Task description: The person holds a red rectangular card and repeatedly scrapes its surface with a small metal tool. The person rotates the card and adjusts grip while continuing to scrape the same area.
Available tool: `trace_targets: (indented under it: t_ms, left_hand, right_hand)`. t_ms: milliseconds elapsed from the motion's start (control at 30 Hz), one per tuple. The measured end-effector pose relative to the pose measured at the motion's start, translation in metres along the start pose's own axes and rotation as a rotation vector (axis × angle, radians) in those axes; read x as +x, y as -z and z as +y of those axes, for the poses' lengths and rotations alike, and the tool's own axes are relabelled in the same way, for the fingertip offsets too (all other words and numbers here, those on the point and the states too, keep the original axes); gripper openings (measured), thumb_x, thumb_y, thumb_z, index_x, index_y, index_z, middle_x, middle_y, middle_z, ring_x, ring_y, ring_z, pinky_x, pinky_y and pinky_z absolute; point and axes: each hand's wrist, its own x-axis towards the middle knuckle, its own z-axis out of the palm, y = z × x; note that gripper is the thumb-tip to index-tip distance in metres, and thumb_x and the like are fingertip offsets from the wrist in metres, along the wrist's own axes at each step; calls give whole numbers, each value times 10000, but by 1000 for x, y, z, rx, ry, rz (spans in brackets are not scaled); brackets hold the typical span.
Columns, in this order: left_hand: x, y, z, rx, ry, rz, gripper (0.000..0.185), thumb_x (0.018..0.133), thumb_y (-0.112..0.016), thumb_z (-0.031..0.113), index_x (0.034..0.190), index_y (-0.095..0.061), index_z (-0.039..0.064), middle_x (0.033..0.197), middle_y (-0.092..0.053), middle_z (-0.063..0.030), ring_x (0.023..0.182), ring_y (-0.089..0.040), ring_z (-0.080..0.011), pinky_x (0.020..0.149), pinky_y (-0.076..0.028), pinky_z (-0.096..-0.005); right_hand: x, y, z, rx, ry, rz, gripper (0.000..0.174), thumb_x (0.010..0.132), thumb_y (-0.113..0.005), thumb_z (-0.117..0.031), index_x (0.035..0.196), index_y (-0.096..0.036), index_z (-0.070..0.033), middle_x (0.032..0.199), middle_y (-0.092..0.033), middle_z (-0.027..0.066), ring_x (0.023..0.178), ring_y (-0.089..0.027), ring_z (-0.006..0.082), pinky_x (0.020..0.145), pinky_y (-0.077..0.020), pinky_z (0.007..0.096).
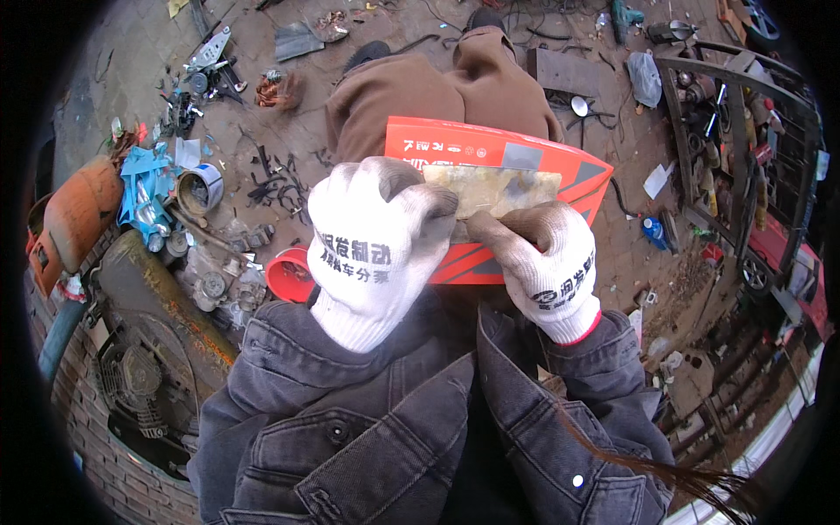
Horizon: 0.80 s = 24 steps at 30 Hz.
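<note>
A red printed cardboard piece (453, 266), perhaps a flat box, lies across my lap below my chest. On top of it is a stained yellowish flat strip (508, 187), possibly old tape, whose exact material I cannot tell. My left hand (380, 243), in a white knit glove with dark printing, has its curled fingers at the strip's left end. My right hand (548, 262), gloved the same way, pinches near the middle of the strip's near edge. Its thumb and index finger meet there. The glove fingertips are soiled grey, and they hide part of the strip's lower edge.
To the left are an orange gas cylinder (85, 216), a blue plastic bag (141, 184), an open tin can (200, 189) and a red tub (289, 275). A metal frame rack (738, 98) stands at right. Nearer are a block (564, 71) and a blue bottle (654, 233).
</note>
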Motion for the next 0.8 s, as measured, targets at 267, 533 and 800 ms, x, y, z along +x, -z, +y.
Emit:
trace_targets:
  t_ms: [267,533,800]
  left_hand:
    - [-1,-12,1,-1,32,76,241,704,-832,73,875,-697,177,986,-641,-33,922,-634,-294,796,-489,-438]
    - [-2,-12,6,-9,88,73,210,700,-830,70,839,-699,157,1007,-652,-56,948,-624,-309,819,-480,-449]
    - [-1,-11,5,-5,92,63,204,698,-828,68,836,-705,155,997,-657,-55,941,-628,-302,821,-485,-444]
  right_hand:
    - [1,9,-1,-163,56,-138,368,769,-719,-144,1135,-732,-179,859,-592,21,788,-645,246,661,-516,404]
    - [9,9,7,143,-80,-56,368,745,-725,-82,1104,-774,-148,823,-676,93,754,-677,325,651,-543,438]
    - [7,7,10,179,-75,-5,417,696,-758,-29,1097,-782,-141,812,-689,86,725,-676,305,624,-536,415]
